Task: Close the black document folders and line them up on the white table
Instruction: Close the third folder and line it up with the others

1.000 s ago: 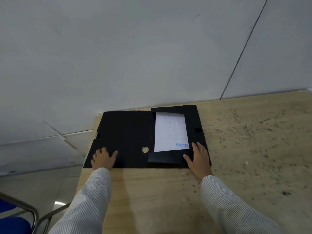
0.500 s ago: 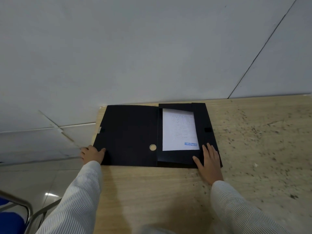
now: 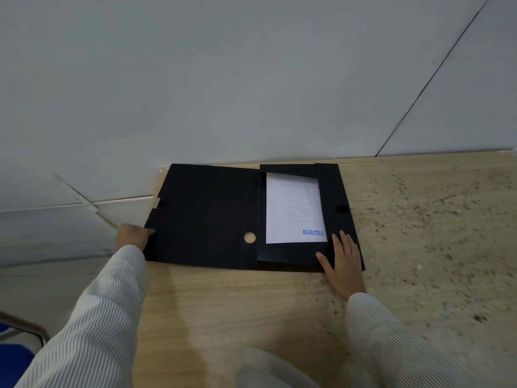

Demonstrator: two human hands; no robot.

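Head view looks down on a black document folder [image 3: 207,217] lying open at the far left corner of a tan speckled worktop [image 3: 419,247], its left cover overhanging the edge. Inside its right half sits a white sheet [image 3: 293,208] stamped "REJECTED" in blue. The left hand [image 3: 131,238] grips the outer edge of the left cover, fingers curled around it. The right hand [image 3: 342,261] lies flat, fingers spread, pressing on the folder's near right corner. Both sleeves are white with fine stripes.
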